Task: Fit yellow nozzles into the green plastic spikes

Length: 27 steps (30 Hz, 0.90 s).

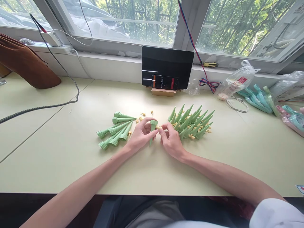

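Observation:
A green cone-shaped spike [153,126] points downward in my left hand [140,134], whose fingers wrap round its capped upper part. At its right side, my right hand [171,141] pinches a small yellow piece [158,127] that touches the spike. Several green cones [117,128] lie fanned out to the left of my left hand. Near their tips are several loose small yellow pieces [142,114]. Right of my hands, many green spikes with yellow pieces [192,122] stand in a tight cluster, tips up.
Behind the hands, a black tablet [167,63] stands with a phone [165,82] on a cardboard holder [163,92]. A dark cable [47,107] crosses the table's left side. Plastic bags [235,83] and teal items [257,99] lie at the back right.

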Each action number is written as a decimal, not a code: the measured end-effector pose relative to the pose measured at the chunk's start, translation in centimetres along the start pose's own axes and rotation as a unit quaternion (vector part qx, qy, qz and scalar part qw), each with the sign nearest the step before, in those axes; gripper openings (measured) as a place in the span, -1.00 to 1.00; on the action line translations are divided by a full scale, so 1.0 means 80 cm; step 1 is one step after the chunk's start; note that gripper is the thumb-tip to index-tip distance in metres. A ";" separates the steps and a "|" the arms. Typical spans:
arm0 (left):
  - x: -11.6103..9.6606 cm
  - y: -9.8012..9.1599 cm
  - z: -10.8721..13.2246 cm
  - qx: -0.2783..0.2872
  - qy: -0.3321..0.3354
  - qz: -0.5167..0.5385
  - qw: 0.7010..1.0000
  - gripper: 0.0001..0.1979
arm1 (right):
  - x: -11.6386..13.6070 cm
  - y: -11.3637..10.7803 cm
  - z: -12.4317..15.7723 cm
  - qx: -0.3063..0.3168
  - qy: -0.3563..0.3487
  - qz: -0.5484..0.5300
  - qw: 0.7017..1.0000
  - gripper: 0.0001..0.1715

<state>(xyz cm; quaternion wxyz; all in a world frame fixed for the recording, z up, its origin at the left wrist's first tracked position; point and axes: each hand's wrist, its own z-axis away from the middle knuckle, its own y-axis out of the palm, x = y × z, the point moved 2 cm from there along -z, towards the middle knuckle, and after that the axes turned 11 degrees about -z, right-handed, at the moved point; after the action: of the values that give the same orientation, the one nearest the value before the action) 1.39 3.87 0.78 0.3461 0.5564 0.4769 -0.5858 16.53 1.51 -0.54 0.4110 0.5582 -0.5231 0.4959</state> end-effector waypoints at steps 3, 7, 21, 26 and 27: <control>-0.001 0.000 0.000 0.002 0.007 -0.006 1.000 -0.58 | 0.001 0.000 0.000 0.005 -0.004 0.002 1.000 -0.75; -0.002 0.000 0.001 0.006 0.014 -0.013 1.000 -0.57 | 0.002 -0.002 0.001 0.009 -0.003 0.012 1.000 -0.71; 0.003 0.002 0.003 0.028 0.032 -0.021 0.999 -0.60 | -0.003 -0.003 -0.001 -0.006 -0.020 0.066 0.998 -0.52; 0.004 0.002 0.003 0.029 0.034 -0.027 0.999 -0.60 | -0.003 -0.003 -0.001 -0.007 -0.016 0.058 0.998 -0.51; 0.004 0.002 0.003 0.029 0.033 -0.030 0.999 -0.60 | -0.003 -0.003 -0.001 -0.008 -0.015 0.057 0.998 -0.51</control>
<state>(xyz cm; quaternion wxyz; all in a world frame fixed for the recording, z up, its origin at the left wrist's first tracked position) 1.41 3.66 0.42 0.2956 0.5707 0.4876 -0.5909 16.80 1.67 -0.76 0.3791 0.5316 -0.5638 0.5057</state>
